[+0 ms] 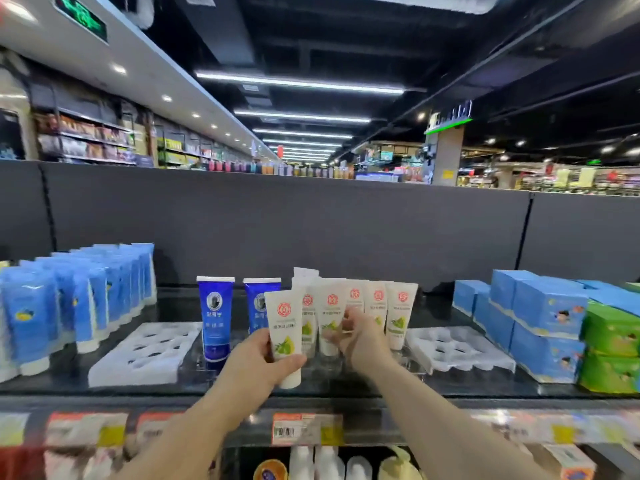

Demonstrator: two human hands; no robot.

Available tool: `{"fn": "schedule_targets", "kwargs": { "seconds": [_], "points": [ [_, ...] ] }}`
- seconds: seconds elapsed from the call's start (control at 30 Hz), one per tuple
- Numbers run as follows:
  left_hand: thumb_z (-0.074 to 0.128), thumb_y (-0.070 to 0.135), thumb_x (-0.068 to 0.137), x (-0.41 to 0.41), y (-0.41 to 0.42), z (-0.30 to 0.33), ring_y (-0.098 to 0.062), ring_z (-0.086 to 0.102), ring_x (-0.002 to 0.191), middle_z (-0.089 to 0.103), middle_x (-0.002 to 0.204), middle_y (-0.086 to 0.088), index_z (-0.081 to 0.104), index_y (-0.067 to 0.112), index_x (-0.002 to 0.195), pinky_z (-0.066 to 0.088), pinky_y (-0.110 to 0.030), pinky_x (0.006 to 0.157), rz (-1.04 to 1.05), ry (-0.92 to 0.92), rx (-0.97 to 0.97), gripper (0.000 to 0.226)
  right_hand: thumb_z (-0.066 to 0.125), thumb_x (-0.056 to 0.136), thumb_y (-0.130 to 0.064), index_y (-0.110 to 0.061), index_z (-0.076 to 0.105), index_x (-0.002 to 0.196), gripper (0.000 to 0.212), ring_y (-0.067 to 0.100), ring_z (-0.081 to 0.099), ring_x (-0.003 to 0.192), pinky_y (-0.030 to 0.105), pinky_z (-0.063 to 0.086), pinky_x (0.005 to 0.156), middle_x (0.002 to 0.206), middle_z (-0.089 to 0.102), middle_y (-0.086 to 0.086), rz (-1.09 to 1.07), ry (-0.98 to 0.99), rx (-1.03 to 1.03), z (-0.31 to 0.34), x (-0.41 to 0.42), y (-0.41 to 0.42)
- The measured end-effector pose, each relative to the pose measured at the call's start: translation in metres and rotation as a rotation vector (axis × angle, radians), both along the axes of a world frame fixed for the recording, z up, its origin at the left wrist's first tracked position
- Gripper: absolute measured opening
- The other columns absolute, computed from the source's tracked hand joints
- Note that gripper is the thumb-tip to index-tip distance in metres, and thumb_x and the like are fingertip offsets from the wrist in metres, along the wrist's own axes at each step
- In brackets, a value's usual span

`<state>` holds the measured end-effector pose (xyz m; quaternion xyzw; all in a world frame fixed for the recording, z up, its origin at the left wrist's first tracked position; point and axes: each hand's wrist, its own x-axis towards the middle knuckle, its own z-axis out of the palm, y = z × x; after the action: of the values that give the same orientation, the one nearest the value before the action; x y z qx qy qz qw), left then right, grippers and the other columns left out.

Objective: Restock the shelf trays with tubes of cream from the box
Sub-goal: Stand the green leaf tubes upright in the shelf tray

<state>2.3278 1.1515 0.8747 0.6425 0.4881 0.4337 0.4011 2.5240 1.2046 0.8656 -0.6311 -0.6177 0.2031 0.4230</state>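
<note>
White cream tube (284, 332), red round emblem and green fruit print, upright in left hand (254, 363), fingers closed around its lower half. Right hand (360, 336) just beside, fingers loosely spread against the row of matching tubes (353, 306) on the shelf (346, 388). Lettering too blurred to read.

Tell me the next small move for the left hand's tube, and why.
Probably lower the white tube in the left hand upright into the row's front spot. It sits slightly ahead of the standing white tubes, which the right hand steadies.
</note>
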Motion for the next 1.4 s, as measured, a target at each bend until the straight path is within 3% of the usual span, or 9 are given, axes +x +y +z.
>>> {"fn": "schedule_targets", "kwargs": {
  "seconds": [0.17, 0.33, 0.47, 0.6, 0.77, 0.87, 1.0, 1.2, 1.4],
  "points": [
    [0.071, 0.022, 0.084, 0.009, -0.004, 0.0, 0.0, 0.062, 0.094, 0.066, 0.105, 0.016, 0.053, 0.035, 0.108, 0.048, -0.014, 0.064, 0.014, 0.0, -0.013, 0.032, 0.068, 0.085, -0.03, -0.014, 0.058, 0.107, 0.029, 0.023, 0.064, 0.095, 0.036, 0.054, 0.086, 0.102, 0.067, 0.006, 0.032, -0.125, -0.01, -0.001, 0.001, 0.004],
    [0.071, 0.022, 0.085, 0.019, -0.005, 0.001, -0.005, 0.061, 0.1, 0.063, 0.108, 0.017, 0.052, 0.034, 0.111, 0.05, -0.017, 0.068, 0.015, 0.018, -0.01, 0.035, 0.059, 0.093, -0.016, -0.014, 0.054, 0.096, 0.006, 0.008, 0.058, 0.085, 0.015, 0.046, 0.063, 0.099, 0.062, -0.005, 0.039, -0.249, -0.045, 0.001, 0.0, 0.006],
    [0.07, 0.023, 0.085, 0.023, -0.005, 0.001, -0.005, 0.06, 0.1, 0.061, 0.106, 0.018, 0.051, 0.035, 0.109, 0.051, -0.02, 0.073, 0.017, 0.031, -0.005, 0.033, 0.059, 0.094, -0.029, -0.018, 0.052, 0.092, 0.013, 0.01, 0.054, 0.077, 0.023, 0.047, 0.071, 0.093, 0.06, -0.001, 0.046, -0.215, -0.166, 0.011, -0.004, 0.007],
    [0.07, 0.023, 0.085, 0.024, -0.006, 0.002, -0.005, 0.06, 0.102, 0.062, 0.11, 0.016, 0.052, 0.034, 0.113, 0.05, -0.019, 0.071, 0.018, 0.037, 0.009, 0.034, 0.061, 0.092, -0.029, -0.021, 0.05, 0.094, 0.014, 0.018, 0.057, 0.096, 0.034, 0.05, 0.092, 0.104, 0.061, 0.0, 0.047, -0.167, -0.226, 0.012, -0.005, 0.011],
    [0.07, 0.02, 0.086, 0.027, -0.005, 0.006, -0.008, 0.062, 0.103, 0.063, 0.114, 0.013, 0.052, 0.032, 0.111, 0.055, -0.028, 0.083, 0.01, 0.008, 0.0, 0.033, 0.063, 0.091, -0.034, -0.02, 0.06, 0.109, 0.023, 0.009, 0.059, 0.087, 0.025, 0.052, 0.075, 0.103, 0.064, -0.007, -0.042, -0.025, -0.063, 0.016, 0.006, -0.008],
    [0.07, 0.021, 0.085, 0.037, -0.004, 0.01, -0.003, 0.061, 0.098, 0.064, 0.11, 0.016, 0.052, 0.034, 0.11, 0.053, -0.02, 0.073, -0.011, -0.006, 0.031, 0.034, 0.058, 0.091, -0.044, -0.023, 0.061, 0.107, 0.027, 0.003, 0.059, 0.08, 0.021, 0.052, 0.067, 0.099, 0.067, -0.005, 0.019, 0.151, 0.085, 0.031, 0.013, -0.038],
    [0.07, 0.017, 0.086, 0.058, -0.001, 0.015, -0.008, 0.061, 0.106, 0.064, 0.112, 0.018, 0.058, 0.038, 0.111, 0.056, -0.029, 0.085, -0.076, 0.009, 0.048, 0.035, 0.067, 0.085, -0.042, -0.028, 0.061, 0.108, 0.028, 0.009, 0.067, 0.089, 0.033, 0.059, 0.081, 0.099, 0.07, -0.009, 0.267, 0.143, -0.085, 0.035, 0.005, -0.056],
    [0.068, 0.029, 0.087, 0.066, 0.005, 0.013, -0.004, 0.05, 0.115, 0.053, 0.117, 0.023, 0.053, 0.03, 0.131, 0.042, -0.03, 0.101, -0.094, 0.331, 0.165, 0.047, 0.068, 0.087, -0.035, -0.026, 0.062, 0.097, 0.015, 0.01, 0.065, 0.079, 0.027, 0.052, 0.064, 0.086, 0.068, -0.009, -0.017, 0.14, 0.067, 0.046, 0.04, -0.043],
    [0.06, 0.038, 0.091, 0.051, 0.009, -0.011, -0.009, 0.049, 0.124, 0.054, 0.134, 0.013, 0.057, 0.033, 0.128, 0.044, -0.03, 0.101, -0.159, 0.634, 0.14, 0.037, 0.067, 0.089, -0.032, -0.022, 0.056, 0.104, 0.021, 0.008, 0.061, 0.086, 0.018, 0.043, 0.056, 0.094, 0.063, -0.009, 0.002, -0.008, -0.011, 0.026, 0.041, -0.023]
  ]
}}
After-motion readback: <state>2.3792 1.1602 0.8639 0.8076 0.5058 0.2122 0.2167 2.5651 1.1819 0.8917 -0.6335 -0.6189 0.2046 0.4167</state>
